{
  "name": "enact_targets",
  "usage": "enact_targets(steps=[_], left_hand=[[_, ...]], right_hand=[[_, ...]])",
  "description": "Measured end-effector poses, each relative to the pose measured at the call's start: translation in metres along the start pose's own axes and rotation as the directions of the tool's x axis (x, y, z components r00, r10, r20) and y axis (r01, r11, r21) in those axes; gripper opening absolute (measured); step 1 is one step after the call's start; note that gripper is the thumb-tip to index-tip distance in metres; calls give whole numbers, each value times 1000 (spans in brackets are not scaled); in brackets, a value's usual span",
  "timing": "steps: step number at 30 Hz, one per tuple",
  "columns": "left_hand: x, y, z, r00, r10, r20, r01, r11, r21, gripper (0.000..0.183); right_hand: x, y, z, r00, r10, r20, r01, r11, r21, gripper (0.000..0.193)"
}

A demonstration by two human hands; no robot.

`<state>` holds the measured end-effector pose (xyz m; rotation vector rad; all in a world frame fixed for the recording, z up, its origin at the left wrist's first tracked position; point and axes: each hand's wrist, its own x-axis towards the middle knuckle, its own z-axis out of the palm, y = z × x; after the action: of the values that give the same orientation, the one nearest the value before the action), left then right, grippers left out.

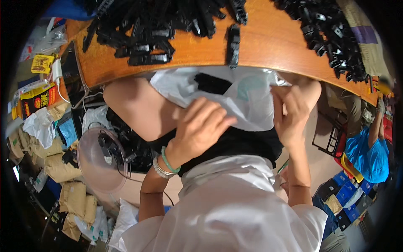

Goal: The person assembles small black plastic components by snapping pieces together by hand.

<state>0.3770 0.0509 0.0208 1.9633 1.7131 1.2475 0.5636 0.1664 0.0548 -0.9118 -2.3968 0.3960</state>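
Note:
A white translucent plastic bag (258, 111) lies across my lap, its far side under the table edge. A black piece (212, 84) shows in it or against it; I cannot tell which. Over the bag's near left part, my left hand (201, 126) is held with its fingers loosely bent and a little apart, and no object shows in it. At the bag's right edge, my right hand (291, 113) is somewhat blurred, its fingers curled in and seemingly pinching the plastic. Ahead of the bag, a single black plastic buckle-like part (233, 46) lies at the table's edge.
On the wooden table (193, 56), a heap of black plastic parts (151, 38) lies left and another pile (329, 35) right. A clear round tub (100, 159) and brown packages (63, 168) stand on the left. A person in a blue shirt (369, 151) is at the far right.

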Motion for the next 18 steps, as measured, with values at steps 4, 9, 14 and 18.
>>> enact_targets(steps=[4,9,14,18], left_hand=[[54,-4,4,974,-78,-213,128,964,232,35],[77,-23,25,968,-57,-244,158,893,420,37],[83,-23,29,968,-93,-231,145,965,217,28],[88,-29,17,995,44,-85,-27,981,194,38]], right_hand=[[42,33,9,966,77,-245,-105,989,-107,18],[66,83,7,854,228,-468,-368,900,-233,15],[61,94,12,922,137,-363,-212,961,-178,21],[54,87,3,913,261,-315,-237,965,112,30]])
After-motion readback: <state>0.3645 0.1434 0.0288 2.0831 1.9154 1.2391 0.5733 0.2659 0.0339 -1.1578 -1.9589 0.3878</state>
